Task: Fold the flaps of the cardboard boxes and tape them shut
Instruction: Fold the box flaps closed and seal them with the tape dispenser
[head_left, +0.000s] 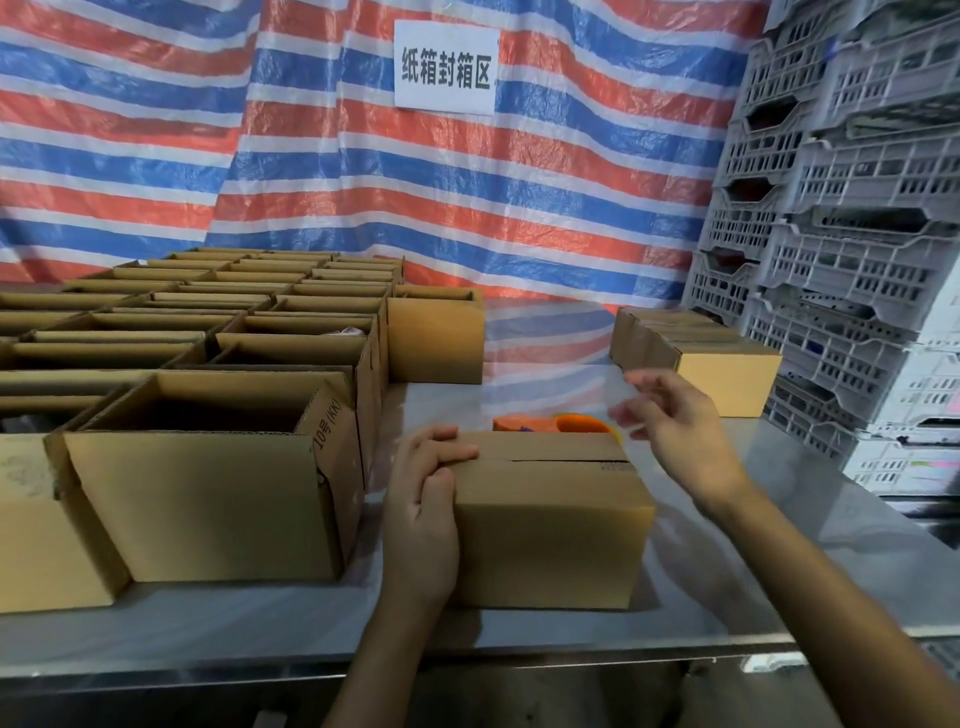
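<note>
Left fingers (448, 451): bent over the top left edge of the small box (550, 535) and lying across both folded flaps. This looks meant to keep the flaps flat and the seam closed.
Left hand (423, 501): the palm is against the box's left end and the thumb runs down the near left corner. The grip clamps the box so it cannot slide on the bench (779, 551).
Right fingers (641, 410): blurred, loosely spread and holding nothing.
Right hand (680, 436): in the air above the box's right end, not touching it. I'd judge it is free to fetch the tape.
Small box: near the front edge of the bench, about midway along it, with its flaps down. A seam shows on top, but I cannot tell whether tape lies on it.
Tape dispenser (553, 423): orange and lying just behind the box, toward the middle of the bench, within easy reach of the free hand.
Open boxes (208, 499): packed in rows over the left half of the bench with their flaps up. They are probably waiting their turn.
Closed boxes (722, 371): a short row at the far right corner, well apart from the open ones. They seem to be set aside as finished.
Crates (841, 234): grey, stacked beyond the right edge of the bench.
Tarp (545, 208): striped, hanging behind the back edge of the bench, with a white sign (445, 67) on it.
</note>
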